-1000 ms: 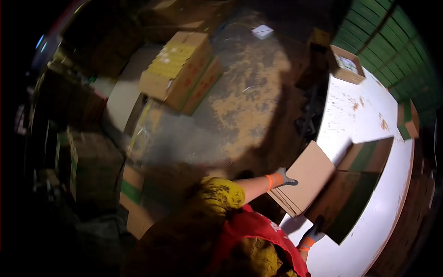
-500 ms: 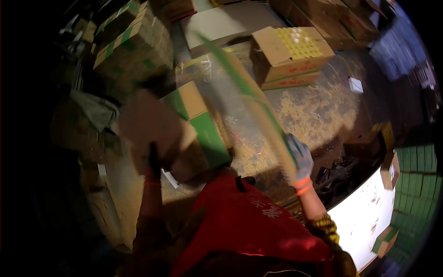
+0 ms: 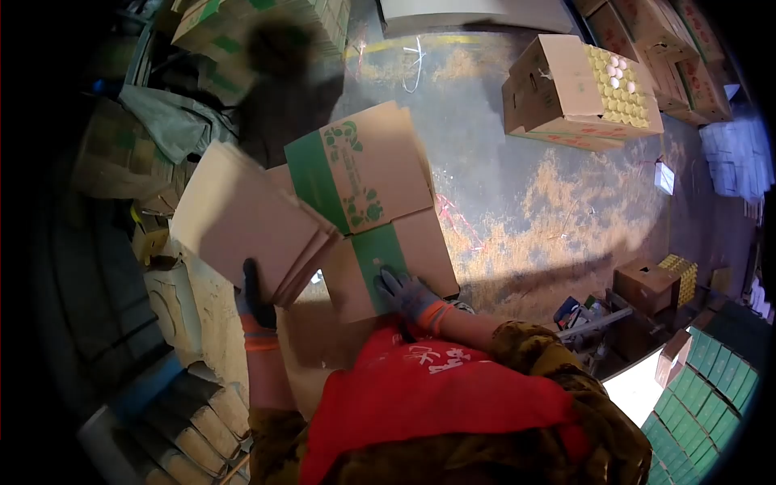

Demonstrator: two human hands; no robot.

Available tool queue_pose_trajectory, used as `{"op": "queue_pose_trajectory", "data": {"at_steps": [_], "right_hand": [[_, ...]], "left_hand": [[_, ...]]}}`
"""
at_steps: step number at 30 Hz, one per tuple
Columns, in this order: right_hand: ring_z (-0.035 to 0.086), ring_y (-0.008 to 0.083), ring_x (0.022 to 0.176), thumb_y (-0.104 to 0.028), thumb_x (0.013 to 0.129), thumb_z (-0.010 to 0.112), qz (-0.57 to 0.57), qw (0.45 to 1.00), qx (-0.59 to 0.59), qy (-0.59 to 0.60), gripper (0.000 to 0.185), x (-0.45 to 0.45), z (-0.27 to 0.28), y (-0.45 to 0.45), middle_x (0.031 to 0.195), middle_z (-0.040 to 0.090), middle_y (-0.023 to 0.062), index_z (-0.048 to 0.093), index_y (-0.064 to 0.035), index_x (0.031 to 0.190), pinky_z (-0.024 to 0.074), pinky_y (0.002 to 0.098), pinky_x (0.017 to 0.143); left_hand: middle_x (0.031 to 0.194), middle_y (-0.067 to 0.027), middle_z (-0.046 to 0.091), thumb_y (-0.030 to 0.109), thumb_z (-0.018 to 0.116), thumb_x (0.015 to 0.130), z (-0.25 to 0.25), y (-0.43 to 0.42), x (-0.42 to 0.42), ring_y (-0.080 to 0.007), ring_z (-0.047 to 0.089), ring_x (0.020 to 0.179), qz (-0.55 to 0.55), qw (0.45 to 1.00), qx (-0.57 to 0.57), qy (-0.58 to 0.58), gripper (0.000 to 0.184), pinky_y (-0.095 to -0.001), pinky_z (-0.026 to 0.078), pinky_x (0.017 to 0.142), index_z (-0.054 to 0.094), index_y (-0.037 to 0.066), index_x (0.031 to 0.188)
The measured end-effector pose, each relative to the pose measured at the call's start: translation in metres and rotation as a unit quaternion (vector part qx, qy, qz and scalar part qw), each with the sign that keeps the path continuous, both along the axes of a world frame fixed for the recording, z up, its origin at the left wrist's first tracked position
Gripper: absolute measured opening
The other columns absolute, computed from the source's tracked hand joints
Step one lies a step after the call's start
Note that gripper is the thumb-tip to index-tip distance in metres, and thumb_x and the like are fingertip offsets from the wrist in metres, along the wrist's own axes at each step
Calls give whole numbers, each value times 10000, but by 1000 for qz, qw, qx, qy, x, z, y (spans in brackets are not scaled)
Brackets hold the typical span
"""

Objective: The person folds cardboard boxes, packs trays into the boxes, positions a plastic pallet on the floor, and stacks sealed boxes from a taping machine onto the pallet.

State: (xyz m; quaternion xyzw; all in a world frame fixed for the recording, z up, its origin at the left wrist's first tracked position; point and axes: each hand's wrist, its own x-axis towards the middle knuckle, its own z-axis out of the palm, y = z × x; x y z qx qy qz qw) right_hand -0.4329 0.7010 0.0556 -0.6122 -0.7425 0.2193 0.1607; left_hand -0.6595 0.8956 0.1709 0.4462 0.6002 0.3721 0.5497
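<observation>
My left hand (image 3: 255, 297), in a dark glove with an orange cuff, grips the near edge of a stack of plain brown cardboard sheets (image 3: 242, 214). Part of its fingers is hidden by the sheets. To the right lies a flattened carton (image 3: 424, 242), brown with a green band and printed green leaves, close against my red apron (image 3: 404, 380). My right hand (image 3: 406, 299), in a grey glove with an orange cuff, rests on the green band with its fingers spread. The left side of this carton meets the stack's edge.
An open box with yellow egg trays (image 3: 624, 89) and a few eggs stands on the floor at the upper right. Taped cartons (image 3: 242, 36) are piled at upper left. A smaller brown box (image 3: 645, 283) and green stacked cartons (image 3: 703, 380) are at right.
My right hand has swung left and down from the edge of a raised, blurred carton; the carton now lies flat under it. The cardboard stack stays with my left hand. The view has shifted.
</observation>
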Motion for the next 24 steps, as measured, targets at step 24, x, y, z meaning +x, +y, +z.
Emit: {"op": "queue_pose_trajectory", "data": {"at_steps": [24], "right_hand": [[567, 282, 797, -178, 623, 636, 11, 994, 110, 17, 520, 42, 79, -16, 1151, 577, 68, 584, -160, 1141, 492, 369, 686]], "left_hand": [[1278, -107, 480, 251, 467, 938, 4, -97, -119, -193, 454, 1175, 186, 952, 50, -240, 437, -314, 362, 1007, 435, -28, 1273]]}}
